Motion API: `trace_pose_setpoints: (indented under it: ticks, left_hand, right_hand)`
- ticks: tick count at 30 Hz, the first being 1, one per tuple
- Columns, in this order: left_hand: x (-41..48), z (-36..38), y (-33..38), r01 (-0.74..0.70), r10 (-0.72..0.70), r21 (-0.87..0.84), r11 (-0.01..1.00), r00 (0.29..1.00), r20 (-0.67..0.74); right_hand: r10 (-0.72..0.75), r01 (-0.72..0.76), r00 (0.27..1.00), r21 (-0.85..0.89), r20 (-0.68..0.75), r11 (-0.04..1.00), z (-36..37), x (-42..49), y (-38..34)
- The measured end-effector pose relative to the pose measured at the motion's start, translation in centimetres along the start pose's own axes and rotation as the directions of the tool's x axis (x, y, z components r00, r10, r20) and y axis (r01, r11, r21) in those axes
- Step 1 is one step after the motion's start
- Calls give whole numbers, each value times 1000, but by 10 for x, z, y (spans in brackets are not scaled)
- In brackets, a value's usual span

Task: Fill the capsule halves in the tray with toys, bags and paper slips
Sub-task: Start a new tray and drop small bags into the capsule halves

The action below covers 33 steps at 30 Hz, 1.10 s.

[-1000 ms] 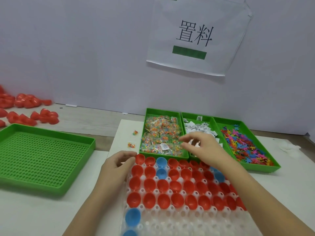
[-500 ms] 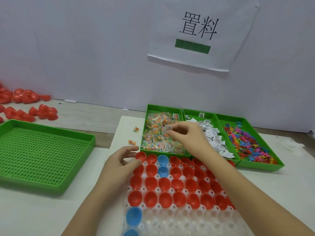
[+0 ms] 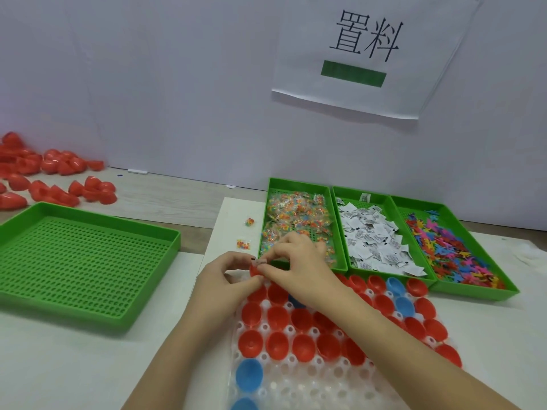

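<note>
Big green mesh tray (image 3: 83, 261) sits at 9 o'clock. Clear capsule tray (image 3: 310, 389) at 6, holding red and blue capsule halves (image 3: 278, 316). Bins at 3: bags (image 3: 296, 211), paper slips (image 3: 373, 238), toys (image 3: 444, 250). Left hand (image 3: 219, 282) curls round the red half (image 3: 254, 270) at the tray's 11 o'clock corner. Right hand (image 3: 299, 261) pinches a small pale piece (image 3: 261, 262) right over it; slip or bag, can't tell.

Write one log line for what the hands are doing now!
left hand: holds corner red capsule half | right hand: pinches small pale item over it
</note>
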<state>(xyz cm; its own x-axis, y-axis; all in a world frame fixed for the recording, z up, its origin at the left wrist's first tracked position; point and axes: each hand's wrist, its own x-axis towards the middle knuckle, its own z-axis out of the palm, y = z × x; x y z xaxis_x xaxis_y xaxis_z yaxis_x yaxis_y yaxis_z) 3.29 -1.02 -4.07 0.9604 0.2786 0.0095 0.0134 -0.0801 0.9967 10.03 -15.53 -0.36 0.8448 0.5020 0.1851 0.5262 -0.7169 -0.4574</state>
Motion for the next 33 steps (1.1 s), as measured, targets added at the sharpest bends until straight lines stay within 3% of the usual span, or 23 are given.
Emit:
trace_pose_setpoints:
  ticks: [5, 10, 13, 17, 20, 22, 28, 33]
  left_hand:
    - [1, -1, 0, 3, -3, 14, 1000, 1000, 7]
    - [1, -1, 1, 0, 1, -7, 1000, 1000, 11]
    - [2, -2, -1, -8, 8, 11, 1000, 1000, 17]
    - [3, -1, 0, 14, -14, 6, 1000, 1000, -13]
    - [4, 0, 3, 34, -34, -5, 999, 999, -25]
    - [4, -1, 3, 39, -40, -21, 999, 999, -26]
    - [9, -13, 6, 167, -168, -183, 969, 986, 13]
    - [11, -29, 2, 187, -188, -43, 981, 982, -27]
  right_hand:
    - [25, -25, 1000, 1, 2, 1000, -1, 1, -5]
    - [-151, 157, 987, -197, 44, 968, -12, -2, -2]
    - [-207, 206, 978, -44, -30, 978, -17, -4, 0]
    - [-49, 72, 991, 185, -126, 980, -31, 11, 7]
    - [56, -44, 996, -145, 77, 988, -33, 25, 8]
    - [79, -48, 986, -206, 147, 977, -28, 28, 8]
    - [94, -86, 994, 144, -55, 986, -27, 23, 12]
    - [115, -78, 984, 250, -136, 965, -33, 14, 22]
